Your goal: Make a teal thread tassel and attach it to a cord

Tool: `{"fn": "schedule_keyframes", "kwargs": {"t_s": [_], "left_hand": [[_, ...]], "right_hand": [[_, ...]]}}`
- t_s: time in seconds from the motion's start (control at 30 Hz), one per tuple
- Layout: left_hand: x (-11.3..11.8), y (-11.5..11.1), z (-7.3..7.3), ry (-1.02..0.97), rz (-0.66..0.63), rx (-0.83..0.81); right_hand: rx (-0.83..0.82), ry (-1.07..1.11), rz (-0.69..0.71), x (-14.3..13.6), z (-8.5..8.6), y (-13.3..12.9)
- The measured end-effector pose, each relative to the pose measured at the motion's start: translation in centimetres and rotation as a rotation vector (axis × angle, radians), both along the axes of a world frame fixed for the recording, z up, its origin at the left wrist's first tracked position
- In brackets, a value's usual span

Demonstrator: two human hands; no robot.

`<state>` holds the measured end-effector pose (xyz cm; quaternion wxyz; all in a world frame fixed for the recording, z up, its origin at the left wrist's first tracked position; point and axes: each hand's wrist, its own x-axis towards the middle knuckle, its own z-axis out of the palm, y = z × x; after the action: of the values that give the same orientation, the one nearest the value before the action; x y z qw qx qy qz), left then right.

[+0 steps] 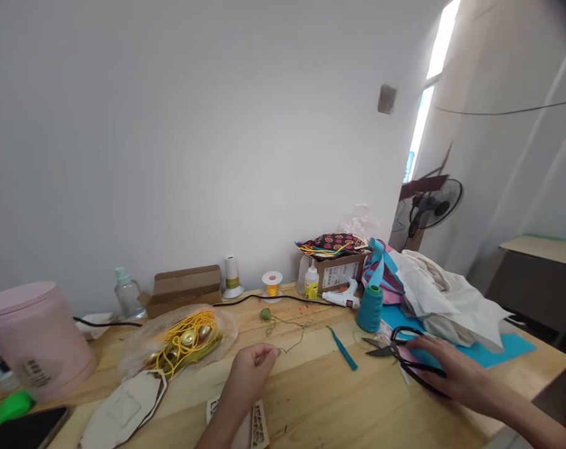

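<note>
My left hand (257, 369) is closed in a pinch over the middle of the table. It holds the end of a thin green thread (302, 337), which runs back to a small green ball of thread (265, 314). At the right, my right hand (444, 368) grips the black handles of a pair of scissors (394, 350), whose blades are apart and point left. Between the hands lies a teal tassel (342, 349). A cone of teal thread (370, 310) stands behind the scissors. Beneath my left forearm, partly hidden, is a cut-out wooden piece (259, 425).
Along the wall stand a cardboard box (186, 292), a yellow thread spool (272, 288), a glue bottle (311, 282) and a glue gun (342, 295). Leftward are a bag of yellow cords and bells (186, 340), a pink bin (34, 340) and a phone (27, 429). White cloth (451, 299) lies right.
</note>
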<state>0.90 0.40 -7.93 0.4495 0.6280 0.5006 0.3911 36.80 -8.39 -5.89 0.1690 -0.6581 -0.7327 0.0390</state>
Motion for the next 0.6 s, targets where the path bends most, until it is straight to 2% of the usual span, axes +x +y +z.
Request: {"fn": "schedule_keyframes", "kwargs": {"t_s": [0.1, 0.23, 0.43, 0.6], "left_hand": [[0.0, -0.1, -0.2, -0.020, 0.009, 0.005], [-0.2, -0.3, -0.2, -0.027, 0.008, 0.004], [-0.3, -0.3, -0.4, -0.018, 0.002, -0.011], [-0.2, -0.3, -0.6, -0.025, 0.007, -0.008]], "right_hand": [[0.011, -0.036, -0.003, 1.3, -1.1, -0.5], [0.066, -0.079, 0.031, 0.8, -1.3, 0.3], [0.023, -0.129, 0.072, -0.5, 0.0, 1.6], [0.034, -0.090, 0.092, -0.8, 1.4, 0.7]]}}
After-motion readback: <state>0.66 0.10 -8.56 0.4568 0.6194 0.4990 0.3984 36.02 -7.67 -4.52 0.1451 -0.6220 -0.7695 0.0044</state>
